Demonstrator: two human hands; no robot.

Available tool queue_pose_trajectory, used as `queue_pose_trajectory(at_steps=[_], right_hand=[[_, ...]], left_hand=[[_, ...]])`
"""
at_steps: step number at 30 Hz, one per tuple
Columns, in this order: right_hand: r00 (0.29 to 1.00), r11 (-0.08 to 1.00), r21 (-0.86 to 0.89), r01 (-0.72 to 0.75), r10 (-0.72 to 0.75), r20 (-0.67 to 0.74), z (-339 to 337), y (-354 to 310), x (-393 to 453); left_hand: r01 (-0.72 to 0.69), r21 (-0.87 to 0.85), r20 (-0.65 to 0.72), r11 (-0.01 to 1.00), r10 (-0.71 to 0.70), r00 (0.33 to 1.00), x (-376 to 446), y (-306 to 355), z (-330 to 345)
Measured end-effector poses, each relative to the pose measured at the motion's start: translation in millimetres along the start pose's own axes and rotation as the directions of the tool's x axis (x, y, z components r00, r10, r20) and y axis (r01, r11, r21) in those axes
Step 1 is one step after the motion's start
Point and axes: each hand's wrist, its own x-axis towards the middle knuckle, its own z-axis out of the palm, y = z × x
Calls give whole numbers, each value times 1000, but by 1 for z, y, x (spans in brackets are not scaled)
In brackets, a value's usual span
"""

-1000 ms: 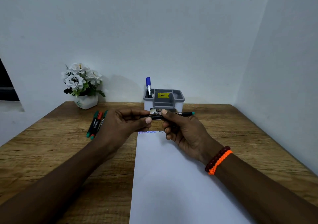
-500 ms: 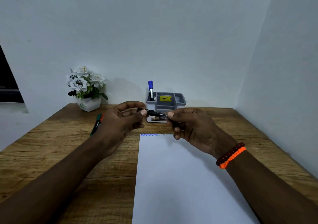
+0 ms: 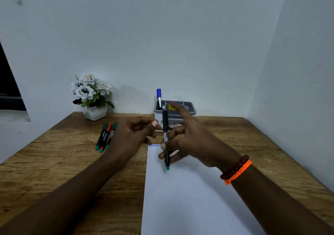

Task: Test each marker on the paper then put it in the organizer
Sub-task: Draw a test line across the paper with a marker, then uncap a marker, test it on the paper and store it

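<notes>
Markers number five: one black green-ended marker point(image 3: 166, 144) pinched upright in the right hand point(image 3: 188, 140) over the paper point(image 3: 189, 198), three point(image 3: 106, 135) lying on the table point(image 3: 54, 162), one blue-capped point(image 3: 159, 97) in the organizer point(image 3: 180, 110). Left hand point(image 3: 133, 135) curls loosely, holding nothing visible. Whether the held marker is capped is unclear.

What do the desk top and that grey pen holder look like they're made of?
Desk top: wood or wood-look laminate, matt, with visible brown grain and knots. Grey pen holder: probably moulded plastic, smooth and uniform in colour, with rounded edges.
</notes>
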Motion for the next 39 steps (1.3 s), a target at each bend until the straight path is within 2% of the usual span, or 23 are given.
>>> queue_pose_trajectory(at_steps=[1,3,5,9,11,13,16,21,27,35,39], right_hand=[[998,999,-19,47,-48,-49,-4,-3,4],[979,990,-76,115,-126,-158,-19,-11,18],[953,978,-150,146,-180,-244,-34,-20,38],[832,923,-319,213,-343,-436,-65,-38,92],[758,865,-441,242,-452,-470,-75,-45,119],[730,808,-546,221,-508,-457,-79,-48,145],[742,766,-619,174,-516,-429,-79,-41,177],[826,711,-697,94,-447,-344,-70,-16,204],[882,723,-687,71,-367,-295,-62,11,204],[881,730,-677,92,-377,-287,-62,8,188],[782,760,-633,144,-479,-398,-56,-16,145]], left_hand=[[-78,187,10,979,78,997,-1,-3,-1],[-165,490,66,856,152,986,-2,-9,-2],[-149,572,79,807,127,989,-4,-14,0],[-102,600,63,793,80,995,-4,-19,3],[-96,601,73,793,65,995,-4,-19,4],[-86,601,76,795,51,996,-5,-20,4],[-74,602,77,795,35,996,-3,-20,4],[-68,591,72,804,32,997,-2,-22,3],[-73,580,75,811,36,997,-3,-24,3],[-53,592,74,804,11,997,-2,-23,3],[-46,619,60,784,12,998,-1,-22,2]])
